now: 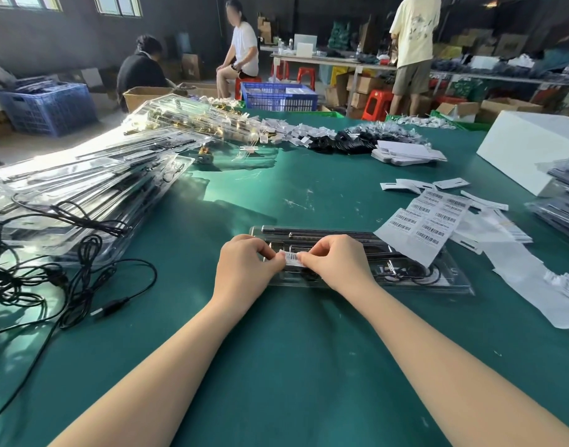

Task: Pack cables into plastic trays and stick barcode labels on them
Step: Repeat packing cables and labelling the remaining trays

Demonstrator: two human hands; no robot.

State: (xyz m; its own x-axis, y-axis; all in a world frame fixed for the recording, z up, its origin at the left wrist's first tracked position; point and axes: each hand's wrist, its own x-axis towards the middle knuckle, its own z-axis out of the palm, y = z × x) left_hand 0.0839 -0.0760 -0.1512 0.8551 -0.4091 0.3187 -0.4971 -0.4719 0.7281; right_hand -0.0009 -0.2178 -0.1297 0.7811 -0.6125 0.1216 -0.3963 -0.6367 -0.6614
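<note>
Nearest, toward the middle of the green worktop (pixel 276 366), the left hand (pixel 244 264) and right hand (pixel 336 261) meet over a clear plastic tray (pixel 438 283), each pinching one end of a small barcode label (pixel 292 257) between curled fingers; whether the label already touches the tray's lid is hard to tell from here. The tray lies flat, a dark cable (pixel 418 273) coiled inside toward its right end. The main risk, as I judge it, is the sticker going down crooked or creased if one end lands before the other, or clinging to a fingertip and lifting again. Pressing hard on the thin lid could also skid the tray across the smooth cloth. Just right of the tray, a label sheet (pixel 425 221) overlaps its far right corner, so a careless sweep of the wrist might drag it or the loose backing paper (pixel 534 285) along. At the left edge, loose black cables (pixel 51 279) tangle beside a stack of trays (pixel 76 191); a snagged loop could pull the stack. Farther off, near the far edge, lie heaps of small parts (pixel 309 133).
</note>
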